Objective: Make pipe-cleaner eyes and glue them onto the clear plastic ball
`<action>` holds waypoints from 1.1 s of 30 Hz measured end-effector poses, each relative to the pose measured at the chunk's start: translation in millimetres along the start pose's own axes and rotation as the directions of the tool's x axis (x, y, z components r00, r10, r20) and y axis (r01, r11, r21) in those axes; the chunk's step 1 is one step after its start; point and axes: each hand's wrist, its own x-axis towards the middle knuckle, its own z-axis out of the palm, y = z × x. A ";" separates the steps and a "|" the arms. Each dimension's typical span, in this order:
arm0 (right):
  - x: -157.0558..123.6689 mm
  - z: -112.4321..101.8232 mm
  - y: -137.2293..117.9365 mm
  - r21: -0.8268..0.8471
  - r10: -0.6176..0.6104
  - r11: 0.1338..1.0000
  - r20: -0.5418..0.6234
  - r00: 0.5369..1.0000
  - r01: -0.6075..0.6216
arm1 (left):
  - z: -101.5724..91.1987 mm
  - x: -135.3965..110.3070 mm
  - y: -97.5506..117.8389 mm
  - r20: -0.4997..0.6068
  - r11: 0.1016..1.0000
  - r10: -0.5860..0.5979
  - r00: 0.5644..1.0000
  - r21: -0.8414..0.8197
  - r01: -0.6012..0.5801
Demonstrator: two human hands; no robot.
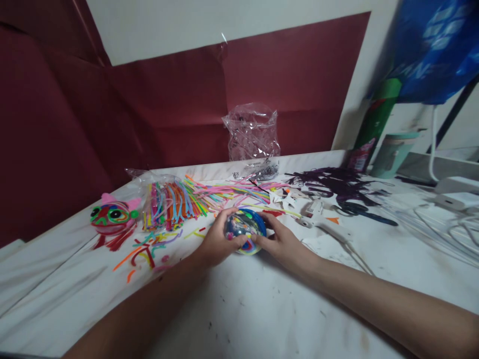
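A small round ball (245,230), covered in blue and multicoloured strips, sits on the white table (262,309) near its middle. My left hand (215,242) is closed around the ball's left side. My right hand (279,239) grips its right side, with the thumb on the front. Behind the ball lies a spread of coloured pipe-cleaner strips (209,197), some in a clear bag (164,202).
A red pig-like figure (114,217) with green eyes stands at the left, loose strip cuttings (145,249) beside it. A clear plastic bag (253,134) stands at the back. Dark purple strips (333,180), scissors (362,212), a white glue gun (312,212), cables and a teal cup (392,154) lie right.
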 end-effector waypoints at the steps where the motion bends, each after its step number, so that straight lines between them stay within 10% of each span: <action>1: -0.1 0.0 -0.2 -0.002 0.000 1.000 -0.001 1.000 0.000 | 0.4 -0.1 2.0 -0.002 1.000 -0.003 1.000 -0.001 0.003; 15: 12.6 -10.5 -0.8 0.159 0.230 0.961 -0.001 0.973 -0.227 | -1.6 9.1 -1.0 -0.103 0.955 -0.187 0.977 -0.251 0.156; 33: 8.8 -6.1 9.0 0.169 0.073 0.982 0.057 0.996 -0.081 | -1.8 12.7 -3.7 -0.159 0.902 -0.268 0.950 -0.388 0.189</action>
